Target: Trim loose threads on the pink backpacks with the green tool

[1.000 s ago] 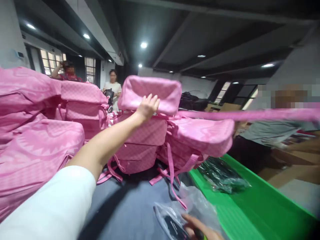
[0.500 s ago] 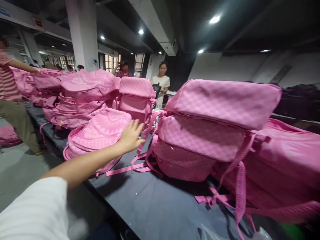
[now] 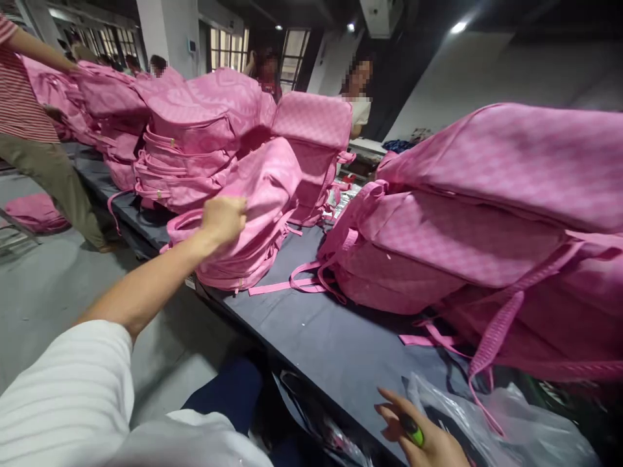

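My left hand (image 3: 224, 219) is closed on the top of a pink backpack (image 3: 272, 178), pulling its fabric up into folds. Other layers of the same pink bag sit beneath on the dark table. Low in view, my right hand (image 3: 418, 431) has its fingers stretched out over the table edge. A small green and black tool (image 3: 413, 429), perhaps a pen or snips, is tucked in that hand; its kind is not clear. Beside the right hand lies a clear plastic bag (image 3: 516, 421).
Checked pink backpacks (image 3: 487, 194) are stacked on the right, their straps (image 3: 501, 324) trailing over the dark tabletop (image 3: 292, 318). More stacked backpacks (image 3: 195, 130) stand further left. A co-worker in a striped shirt (image 3: 29, 97) reaches over the far-left bags. Another pink bag (image 3: 36, 213) is on the floor.
My left hand has gone from open above the backpack to closed on it, and the bag's top is lifted. My right hand has come into view. The view has tilted down.
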